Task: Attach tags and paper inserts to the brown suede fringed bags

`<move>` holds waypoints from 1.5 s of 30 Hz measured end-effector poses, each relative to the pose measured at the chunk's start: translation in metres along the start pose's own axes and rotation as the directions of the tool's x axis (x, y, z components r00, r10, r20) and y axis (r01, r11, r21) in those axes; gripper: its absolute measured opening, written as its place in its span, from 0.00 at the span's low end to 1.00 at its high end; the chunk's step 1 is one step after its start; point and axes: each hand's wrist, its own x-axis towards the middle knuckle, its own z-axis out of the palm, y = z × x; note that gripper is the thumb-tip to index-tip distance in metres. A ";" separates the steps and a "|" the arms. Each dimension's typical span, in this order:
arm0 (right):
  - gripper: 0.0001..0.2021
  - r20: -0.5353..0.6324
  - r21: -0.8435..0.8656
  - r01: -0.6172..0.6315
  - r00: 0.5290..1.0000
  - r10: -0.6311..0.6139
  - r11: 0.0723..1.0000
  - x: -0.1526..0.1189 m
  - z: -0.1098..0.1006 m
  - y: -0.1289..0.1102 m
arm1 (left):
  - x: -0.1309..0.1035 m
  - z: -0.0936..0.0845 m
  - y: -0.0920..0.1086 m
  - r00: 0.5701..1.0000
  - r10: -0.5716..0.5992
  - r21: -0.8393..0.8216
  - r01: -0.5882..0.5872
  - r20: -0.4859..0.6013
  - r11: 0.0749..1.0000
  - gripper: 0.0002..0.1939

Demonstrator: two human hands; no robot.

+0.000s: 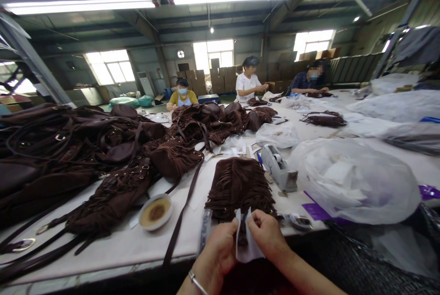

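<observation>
A dark brown fringed bag [237, 183] lies on the white-covered table, close to its front edge. Just in front of it, my left hand [220, 244] pinches the left side of a white sheet [248, 250]. The fingers of my right hand [266, 233] are closed on the sheet's right side. Between the two sides of the sheet, a dark strip or tassel shows; how it is attached is hidden. A clear plastic strip [205, 226] lies beside my left hand.
Brown bags [117, 148] are heaped on the left. A bowl of yellowish paste [156, 212] stands left of the fringed bag, a grey tape dispenser [279, 169] right of it. Large plastic bags [357, 178] cover the right side. Three people sit or stand across the table.
</observation>
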 end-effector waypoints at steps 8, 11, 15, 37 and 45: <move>0.10 0.102 -0.162 0.110 0.990 -0.095 0.981 -0.007 0.005 -0.004 | 0.009 -0.002 -0.006 0.982 0.188 0.304 -0.172 -0.024 0.937 0.21; 0.11 0.099 -0.205 0.145 0.987 -0.127 0.968 -0.008 0.006 -0.004 | 0.011 0.000 -0.008 0.968 0.243 0.401 -0.196 -0.069 0.895 0.21; 0.13 0.122 -0.088 0.162 0.981 -0.151 0.983 -0.009 0.002 -0.002 | 0.012 0.004 -0.010 0.934 0.336 0.557 -0.217 -0.119 0.802 0.19; 0.27 0.254 0.455 -0.112 0.967 -0.008 0.884 -0.023 0.012 0.010 | 0.003 0.010 -0.024 0.922 0.363 0.376 -0.292 -0.134 0.880 0.38; 0.17 0.171 0.055 0.481 0.859 -0.483 0.875 -0.045 0.006 0.008 | 0.001 0.008 -0.016 0.866 0.474 0.699 -0.240 -0.159 0.673 0.28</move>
